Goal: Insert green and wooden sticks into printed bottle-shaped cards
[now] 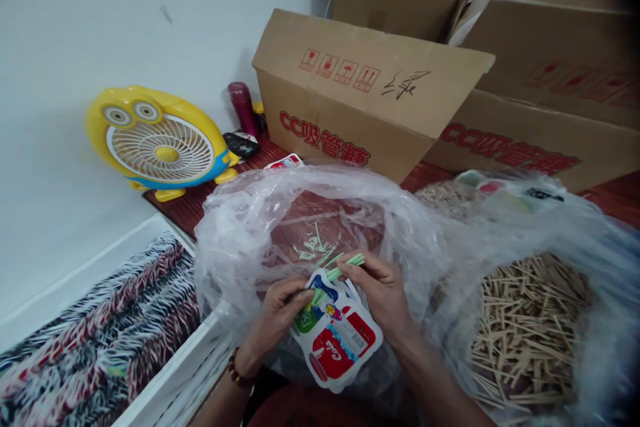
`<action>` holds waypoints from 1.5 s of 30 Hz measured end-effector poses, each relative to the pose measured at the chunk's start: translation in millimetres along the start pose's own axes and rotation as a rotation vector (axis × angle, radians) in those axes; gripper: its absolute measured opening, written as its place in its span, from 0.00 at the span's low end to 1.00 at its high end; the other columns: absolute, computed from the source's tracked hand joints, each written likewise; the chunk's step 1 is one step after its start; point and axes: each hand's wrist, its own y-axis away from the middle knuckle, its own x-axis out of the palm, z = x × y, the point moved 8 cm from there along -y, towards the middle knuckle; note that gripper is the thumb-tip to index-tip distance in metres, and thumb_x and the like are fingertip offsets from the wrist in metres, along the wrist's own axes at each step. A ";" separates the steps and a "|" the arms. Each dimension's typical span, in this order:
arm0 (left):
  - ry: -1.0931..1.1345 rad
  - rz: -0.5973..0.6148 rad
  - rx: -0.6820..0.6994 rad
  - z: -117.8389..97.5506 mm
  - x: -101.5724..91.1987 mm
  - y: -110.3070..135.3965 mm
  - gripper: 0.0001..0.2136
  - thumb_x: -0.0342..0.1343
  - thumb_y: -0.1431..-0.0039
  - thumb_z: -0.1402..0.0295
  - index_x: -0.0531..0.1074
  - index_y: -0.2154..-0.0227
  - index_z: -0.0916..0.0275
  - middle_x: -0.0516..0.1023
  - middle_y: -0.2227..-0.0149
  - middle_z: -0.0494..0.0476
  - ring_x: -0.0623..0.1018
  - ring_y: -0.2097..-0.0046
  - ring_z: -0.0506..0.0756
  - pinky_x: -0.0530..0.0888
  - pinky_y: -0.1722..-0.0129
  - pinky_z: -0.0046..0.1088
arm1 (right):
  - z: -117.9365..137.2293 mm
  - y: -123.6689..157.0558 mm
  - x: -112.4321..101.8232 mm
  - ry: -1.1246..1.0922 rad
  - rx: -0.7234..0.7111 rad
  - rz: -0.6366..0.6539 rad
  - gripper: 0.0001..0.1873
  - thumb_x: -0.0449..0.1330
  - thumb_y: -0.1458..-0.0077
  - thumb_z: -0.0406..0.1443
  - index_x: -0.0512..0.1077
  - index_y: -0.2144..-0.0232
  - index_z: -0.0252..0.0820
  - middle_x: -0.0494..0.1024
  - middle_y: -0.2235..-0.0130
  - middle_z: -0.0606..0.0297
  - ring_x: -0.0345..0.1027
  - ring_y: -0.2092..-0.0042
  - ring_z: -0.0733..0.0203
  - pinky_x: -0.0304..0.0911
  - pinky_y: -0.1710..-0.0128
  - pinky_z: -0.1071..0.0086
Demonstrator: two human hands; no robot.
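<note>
My left hand [278, 312] grips the upper left edge of a small shaped packet [336, 340], white-rimmed with red, blue and green print. My right hand [380, 290] pinches a bunch of thin green sticks [345, 264] whose lower ends go into the packet's top. Both hands hover over an open clear plastic bag [240, 213]. A few loose green sticks and crumbs [315, 247] lie at the bottom of that bag.
A second clear bag [530, 327] at the right holds many tan sticks. Printed cardboard boxes [360, 93] stand behind. A yellow cartoon fan [157, 143], a dark red bottle [243, 107] and a white tray of striped sticks [100, 327] are at the left.
</note>
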 end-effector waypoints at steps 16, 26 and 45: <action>0.268 -0.031 -0.171 23.4 0.3 1.4 0.10 0.58 0.43 0.63 0.77 0.65 0.65 0.75 0.69 0.54 0.71 0.69 0.50 0.70 0.69 0.23 | -8.1 -8.0 10.0 -0.004 0.037 0.201 0.04 0.64 0.49 0.37 0.79 0.73 0.44 0.75 0.67 0.67 0.69 0.65 0.64 0.62 0.65 0.72; 0.254 -0.009 -0.151 18.4 -0.2 2.6 0.10 0.57 0.42 0.63 0.76 0.66 0.66 0.74 0.70 0.53 0.70 0.70 0.49 0.68 0.70 0.22 | 6.7 -4.9 8.5 0.248 -0.121 0.241 0.12 0.55 0.39 0.39 0.75 0.56 0.45 0.75 0.63 0.65 0.68 0.64 0.64 0.63 0.63 0.71; 0.053 0.035 -0.056 5.5 -7.5 4.9 0.11 0.55 0.41 0.62 0.76 0.68 0.65 0.72 0.70 0.53 0.69 0.68 0.50 0.66 0.69 0.22 | 16.7 10.4 4.8 0.299 -0.302 0.315 0.07 0.60 0.43 0.33 0.76 0.63 0.45 0.77 0.64 0.65 0.71 0.61 0.64 0.64 0.61 0.71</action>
